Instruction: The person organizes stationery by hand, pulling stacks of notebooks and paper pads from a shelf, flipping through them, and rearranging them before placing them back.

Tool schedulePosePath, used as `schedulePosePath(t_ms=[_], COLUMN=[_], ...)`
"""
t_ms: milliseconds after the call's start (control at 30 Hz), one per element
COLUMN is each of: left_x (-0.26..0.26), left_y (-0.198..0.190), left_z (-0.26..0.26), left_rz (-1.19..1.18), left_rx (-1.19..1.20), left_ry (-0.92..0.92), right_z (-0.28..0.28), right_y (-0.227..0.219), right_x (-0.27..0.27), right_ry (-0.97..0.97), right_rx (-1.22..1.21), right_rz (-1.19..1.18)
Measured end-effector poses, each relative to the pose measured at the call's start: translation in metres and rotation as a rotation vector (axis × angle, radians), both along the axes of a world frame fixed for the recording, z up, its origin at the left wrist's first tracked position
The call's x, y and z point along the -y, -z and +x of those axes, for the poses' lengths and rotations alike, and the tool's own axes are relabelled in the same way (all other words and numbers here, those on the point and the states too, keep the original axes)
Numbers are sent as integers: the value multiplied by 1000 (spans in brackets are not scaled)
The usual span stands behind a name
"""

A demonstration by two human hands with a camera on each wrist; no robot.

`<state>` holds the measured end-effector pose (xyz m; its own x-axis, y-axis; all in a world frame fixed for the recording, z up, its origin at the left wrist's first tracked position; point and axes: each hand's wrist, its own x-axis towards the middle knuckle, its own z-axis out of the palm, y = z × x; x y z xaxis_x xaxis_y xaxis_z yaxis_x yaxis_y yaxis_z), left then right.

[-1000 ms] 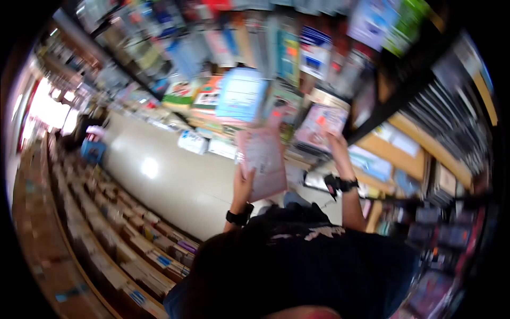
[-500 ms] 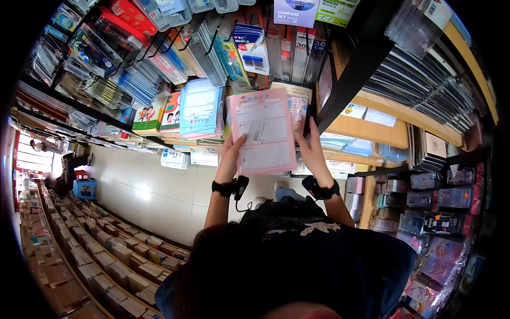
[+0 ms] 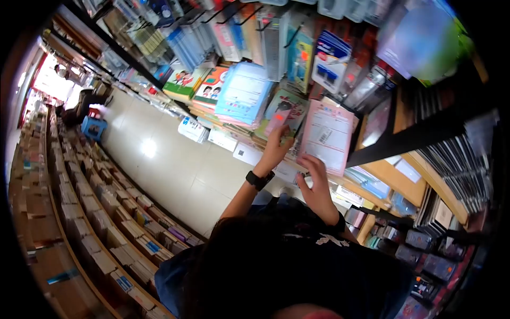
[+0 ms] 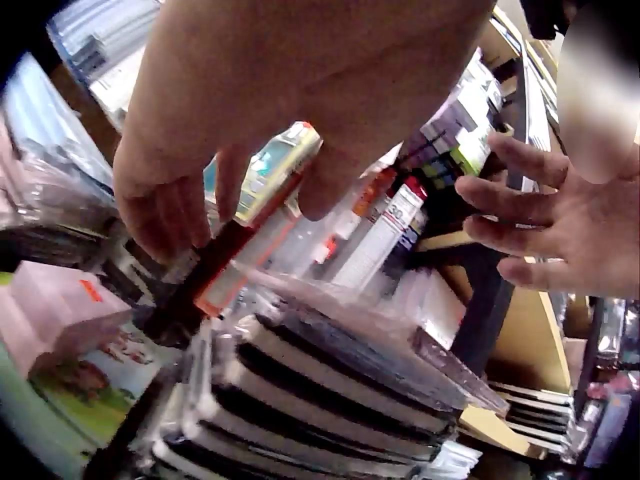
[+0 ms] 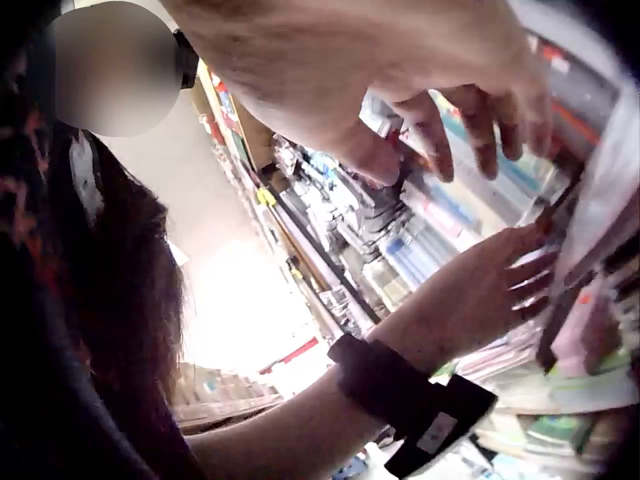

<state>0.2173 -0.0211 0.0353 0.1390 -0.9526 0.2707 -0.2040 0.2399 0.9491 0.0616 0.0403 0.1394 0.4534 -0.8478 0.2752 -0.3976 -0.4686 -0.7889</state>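
A pink-bordered pad of printed sheets (image 3: 326,135) with a barcode label lies on a stack at the right end of the shelf. My left hand (image 3: 276,151) is to the left of the pad, fingers loosely bent, holding nothing. Close to its fingertips is a small pink block (image 4: 65,310) with an orange sticker, resting on a green picture-covered book (image 4: 115,385). My right hand (image 3: 317,186) hovers by the pad's lower edge with its fingers spread apart, as the left wrist view also shows. Under my left hand, the left wrist view shows a stack of plastic-wrapped notebooks (image 4: 330,400).
Blue-bordered pads (image 3: 241,95) and colourful books (image 3: 211,87) are stacked farther left. Packaged stationery (image 3: 332,61) hangs on hooks behind. A dark shelf post (image 3: 404,141) stands at the right. Long rows of books (image 3: 117,228) line the left, across the tiled floor (image 3: 159,165).
The pink pad, gripped by my left hand before, now lies on the right-hand stack, released. My right hand has drawn back toward my body. The head view has turned.
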Motion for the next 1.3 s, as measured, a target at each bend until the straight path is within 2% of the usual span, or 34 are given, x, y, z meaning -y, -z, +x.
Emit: schedulePosePath(t_ms=[67,133,200,267,300,367,400,467,533,600,633,733,800,833,867,900,933,967,1000,1067,1133,1167,1300], left_x=[-20,-33,-42,-42,-40,-37,-32,-20,-11,-3,1,6,7,4,4,3,0,0,3,11,16,18,19], left_y=[2,24,36,47,36,25,23,25,33,40,49,54,53,30,26,26,18,8,-2,-16,-22,-23,-18], left_z=[25,54,84,116,129,149,158,176,183,188,188,185,185,180,180,180,180,179,179,180,180,180,202], left_rz=[78,303,316,309,350,399,400,387,334,332,355,387,418,448,455,333,215,199,207,102,102,105,151], left_rx=[-32,-299,-248,-273,-294,-322,-308,-295,-346,-404,-339,-227,-380,-274,-274,-245,-220,-443,-449,-607,-677,-745,-689], left_ry=[-25,-168,-390,-502,-491,-479,-444,-408,-340,-273,-288,-271,-240,-309,-303,-275,-248,-137,-133,-10,32,66,205], right_z=[28,60,95,132,151,184,194,214,223,226,224,215,215,214,213,213,214,214,215,218,220,222,222], right_y=[8,12,19,32,44,68,70,70,89,103,106,104,93,87,83,83,74,60,50,47,51,59,68], right_x=[8,21,39,58,73,99,107,121,125,123,120,118,116,115,114,118,119,121,125,130,134,136,141], right_ry=[-109,-175,-234,-172,-169,2,2,118,92,79,88,21,61,86,109,186,190,234,277,257,55,27,124], right_rx=[31,5,-15,-48,-49,-137,-143,-361,-428,-520,-545,-489,-462,-381,-301,-114,-122,-30,63,54,-101,-120,-200], right_rz=[24,22,6,-74,-71,-303,-306,-423,-400,-521,-621,-494,-519,-464,-406,-342,-329,-280,-235,-274,-340,-349,-345])
